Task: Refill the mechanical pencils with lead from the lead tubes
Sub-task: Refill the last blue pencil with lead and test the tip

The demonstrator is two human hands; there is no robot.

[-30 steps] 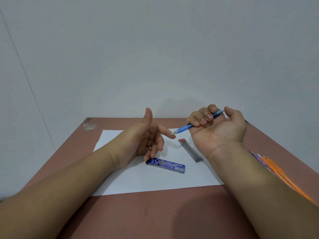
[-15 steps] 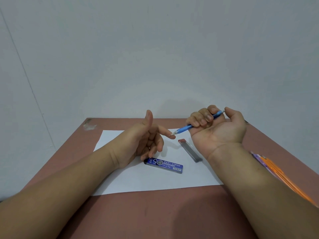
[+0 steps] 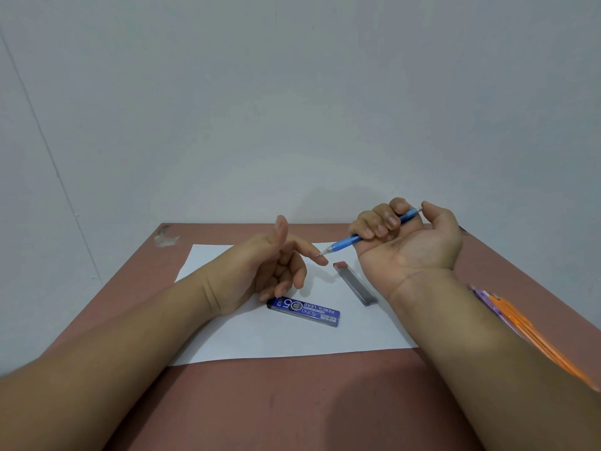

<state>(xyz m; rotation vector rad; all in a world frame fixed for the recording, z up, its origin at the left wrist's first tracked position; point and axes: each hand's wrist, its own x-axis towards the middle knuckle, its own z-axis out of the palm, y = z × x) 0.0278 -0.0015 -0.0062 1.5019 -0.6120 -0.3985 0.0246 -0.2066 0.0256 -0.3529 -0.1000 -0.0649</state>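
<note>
Judging by how things lie, you are partway through the first pencil and most of the task remains. Your right hand is closed around the blue mechanical pencil, palm turned up, fingers curled over the barrel and the thumb resting at the button end; the tip points left and slightly down toward your other hand. A short bit of lead seems to show at the tip, though it is too fine to be sure, so whether this pencil has already taken its refill cannot be told. Your left hand holds nothing: thumb up, index finger stretched out so that its tip sits right at the pencil tip, the other fingers loosely bent above the paper. That pose reads as checking or pushing back the lead, which is a judgement only. On the white sheet lie two lead tubes: the blue labelled lead tube just below your left fingers, and the clear lead tube with a reddish cap, lying between your two wrists. Both look closed as far as can be seen. At the right edge of the brown table, partly hidden by your right forearm, wait several more pencils, orange and purple, apparently untouched, so those are likely yet to be refilled.
</note>
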